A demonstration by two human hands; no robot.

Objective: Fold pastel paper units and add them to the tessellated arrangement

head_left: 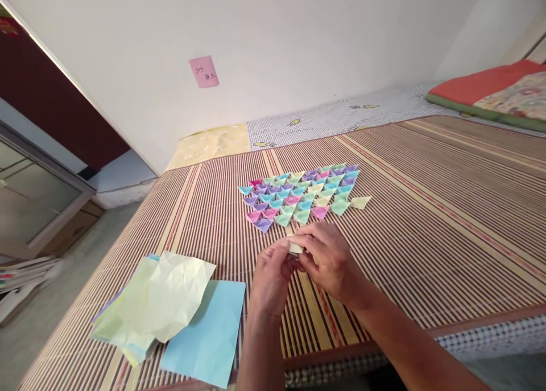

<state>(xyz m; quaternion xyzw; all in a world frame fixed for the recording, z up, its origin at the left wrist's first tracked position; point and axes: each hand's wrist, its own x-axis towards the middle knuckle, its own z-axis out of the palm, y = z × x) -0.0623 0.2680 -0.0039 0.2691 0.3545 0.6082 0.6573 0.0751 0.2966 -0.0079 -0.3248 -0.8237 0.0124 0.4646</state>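
Between my two hands is a small piece of folded pale yellow paper (295, 247). My left hand (273, 274) pinches it from the left, thumb on top. The fingers of my right hand (326, 257) close on its right side, and they partly cover it. Just beyond my hands lie rows of small folded paper boats (294, 200) in pink, purple, blue, green and yellow. One pale yellow boat (360, 202) sits at the right end of the nearest row.
Left of my hands are creased pale yellow sheets (179, 294) and a flat blue sheet (213, 328). All rest on a striped bamboo mat (409, 226). A pink note (203, 71) is on the wall behind. A folded red and floral quilt (490, 86) lies at the far right.
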